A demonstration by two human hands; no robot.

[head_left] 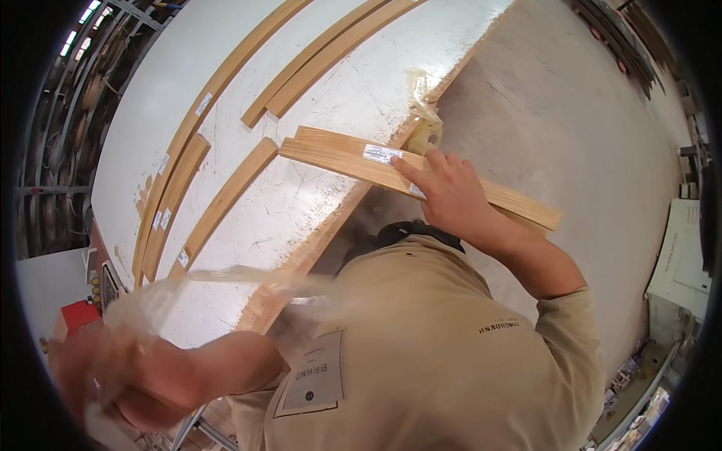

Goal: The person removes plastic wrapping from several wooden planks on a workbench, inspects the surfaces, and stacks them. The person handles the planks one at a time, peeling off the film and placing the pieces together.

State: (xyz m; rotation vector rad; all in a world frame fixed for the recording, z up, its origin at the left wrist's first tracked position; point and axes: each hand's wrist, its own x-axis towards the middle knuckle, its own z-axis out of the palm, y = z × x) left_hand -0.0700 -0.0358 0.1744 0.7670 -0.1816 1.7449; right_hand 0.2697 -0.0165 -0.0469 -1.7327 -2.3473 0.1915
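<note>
My right hand (455, 194) is closed over a pair of stacked wooden slats (331, 155) that jut past the table's edge. One finger lies on the white label (381, 154) stuck to the upper slat. A crumpled piece of yellowish clear plastic film (421, 113) hangs at the table edge just beyond these slats. At the lower left, my left hand (143, 372) is blurred by motion. From it trails a long strip of clear plastic film (248, 276), smeared too; its fingers show poorly, but the strip runs into the hand.
Several more wooden slats (229, 203), some with white labels, lie lengthwise on the scratched white tabletop (331, 105). The table's near edge (308, 255) is worn. A red box (79, 316) is at the left, metal racks (56, 150) beyond it. Concrete floor (571, 128) lies to the right.
</note>
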